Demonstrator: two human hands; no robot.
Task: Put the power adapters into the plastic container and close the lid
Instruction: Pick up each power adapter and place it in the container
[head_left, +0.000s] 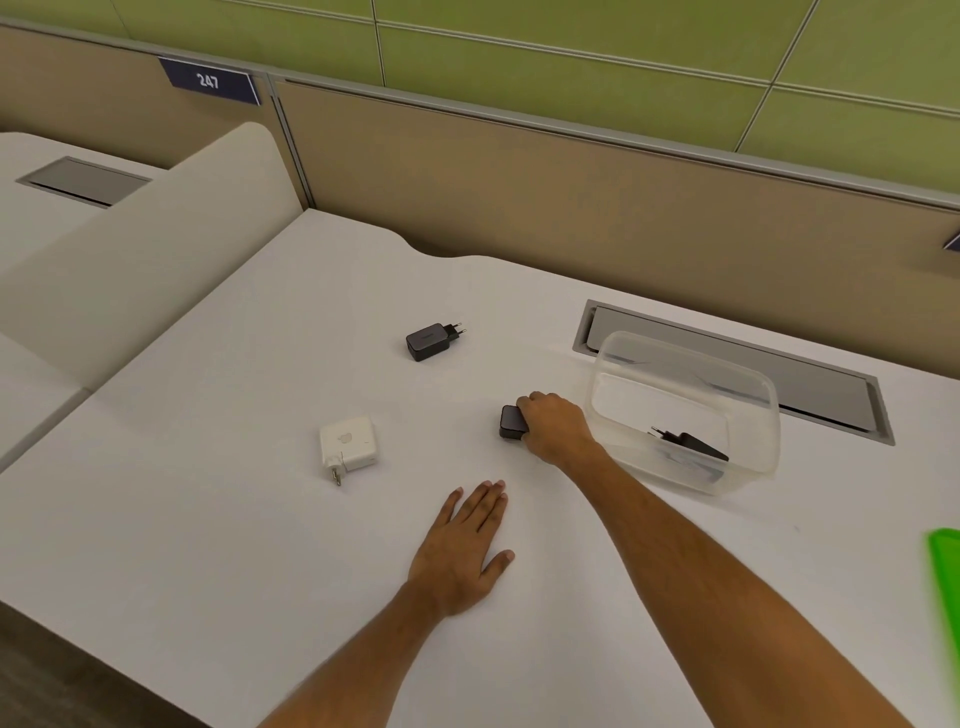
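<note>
While left hand (467, 545) lies flat, spread on desk (234, 519), right hand (553, 426) grip pinches black adapter (511, 422).

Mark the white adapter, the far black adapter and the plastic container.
white adapter (348, 442): head view, top face.
far black adapter (428, 342): head view, body.
plastic container (748, 371): head view, far rim.

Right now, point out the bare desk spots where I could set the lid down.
Widest free patch: the desk left of the white adapter and left hand. Another lies beyond the far black adapter, toward the partition. Crowded: where the right hand covers a black adapter beside the plastic container.
</note>
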